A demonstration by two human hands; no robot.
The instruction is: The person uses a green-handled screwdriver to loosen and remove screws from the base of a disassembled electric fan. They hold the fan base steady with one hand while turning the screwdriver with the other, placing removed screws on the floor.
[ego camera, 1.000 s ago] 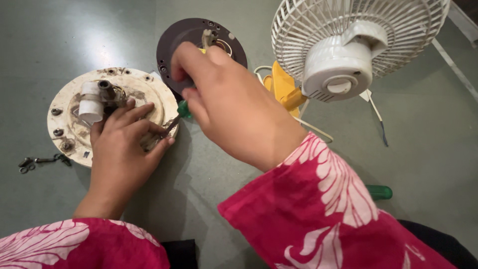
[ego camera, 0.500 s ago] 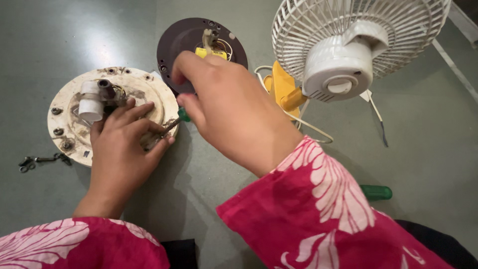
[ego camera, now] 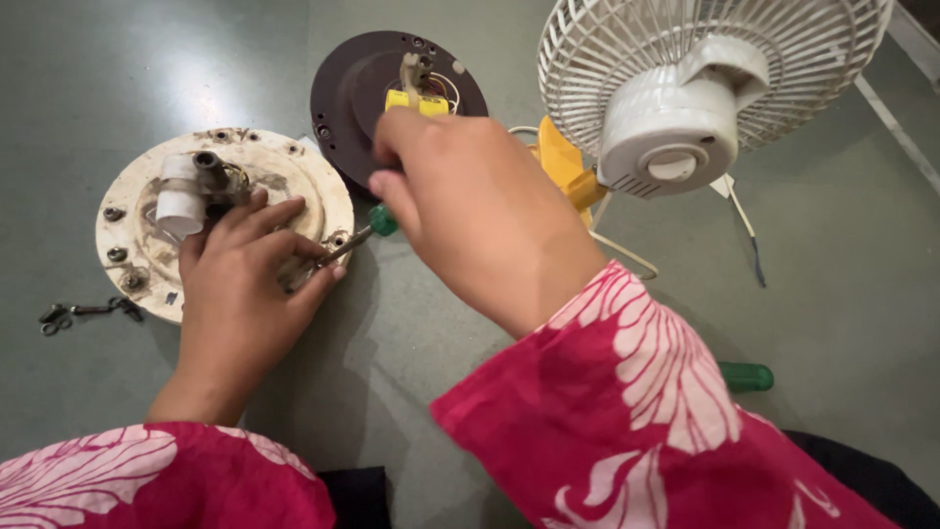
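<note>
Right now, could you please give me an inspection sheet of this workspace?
Surface: grey-green floor, bare in parts.
Job's things: dirty white round plate with bolts; screwdriver, tip at the plate's rim.
Clutter: dark round cover, yellow part, small metal bits, second green handle.
Hands: left hand rests on the plate; right hand grips the screwdriver.
Cables: thin white wire.
Surroundings: white fan.

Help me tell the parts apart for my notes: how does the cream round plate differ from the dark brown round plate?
The cream round plate is pale, stained and rusty; the dark brown round plate is dark and looks cleaner. The cream one carries a white cylinder; the brown one a yellow block. The left hand rests on the cream plate, while the right hand partly covers the brown one. Both lie flat on the floor.
</note>
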